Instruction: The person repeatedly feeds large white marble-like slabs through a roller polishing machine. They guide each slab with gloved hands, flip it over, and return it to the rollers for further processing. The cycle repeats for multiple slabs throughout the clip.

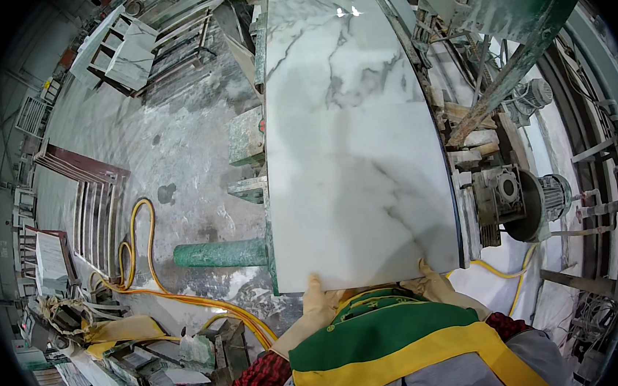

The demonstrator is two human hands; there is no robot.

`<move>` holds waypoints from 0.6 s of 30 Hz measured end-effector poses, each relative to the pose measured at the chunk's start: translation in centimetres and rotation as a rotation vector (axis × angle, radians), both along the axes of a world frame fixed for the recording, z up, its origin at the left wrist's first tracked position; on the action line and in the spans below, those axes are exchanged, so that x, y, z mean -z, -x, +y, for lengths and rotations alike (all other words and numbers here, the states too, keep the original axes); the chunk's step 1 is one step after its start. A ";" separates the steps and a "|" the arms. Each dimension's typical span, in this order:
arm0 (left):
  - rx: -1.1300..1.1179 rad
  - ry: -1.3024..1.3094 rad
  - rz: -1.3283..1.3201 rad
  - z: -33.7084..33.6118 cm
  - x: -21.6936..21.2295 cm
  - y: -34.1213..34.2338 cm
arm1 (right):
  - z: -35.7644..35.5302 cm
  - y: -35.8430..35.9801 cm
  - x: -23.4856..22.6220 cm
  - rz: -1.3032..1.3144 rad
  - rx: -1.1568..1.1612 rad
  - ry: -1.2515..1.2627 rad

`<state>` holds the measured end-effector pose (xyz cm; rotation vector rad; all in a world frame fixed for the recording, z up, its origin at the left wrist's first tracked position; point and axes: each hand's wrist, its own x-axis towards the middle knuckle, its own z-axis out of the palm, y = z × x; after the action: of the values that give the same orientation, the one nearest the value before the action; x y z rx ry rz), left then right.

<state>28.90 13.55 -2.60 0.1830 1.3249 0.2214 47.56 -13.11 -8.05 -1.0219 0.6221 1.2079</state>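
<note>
The marble slab (352, 138) lies flat on the green machine surface (245, 136) and stretches straight away from the person, its long axis running from the near short edge toward the far end. Both hands meet that near edge: the left hand (312, 292) at its left part, the right hand (428, 277) toward its right corner, each gloved and pressed flat to the edge, thumbs up on the face, equally near. The slab is white and glossy with grey veins, a motor (537, 199) just beyond its right edge.
</note>
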 end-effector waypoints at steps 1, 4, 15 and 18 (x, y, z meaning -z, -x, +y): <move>0.003 -0.003 0.016 0.1 -0.1 -0.1 | -0.1 -0.1 0.4 0.024 -0.011 0.044; -0.015 0.003 -0.007 0.1 -1.5 -1.0 | 0.0 -0.3 -0.8 -0.025 -0.147 -0.059; 0.096 -0.086 -0.063 0.1 2.5 -0.6 | 0.5 -2.2 -0.7 -0.069 -0.202 0.003; 0.014 -0.064 -0.064 0.1 0.9 -1.3 | 0.8 -2.4 -0.5 -0.096 -0.160 -0.022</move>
<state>30.17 13.62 -3.47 0.2375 1.2537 0.2556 49.93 -12.30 -7.52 -1.1208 0.4573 1.2939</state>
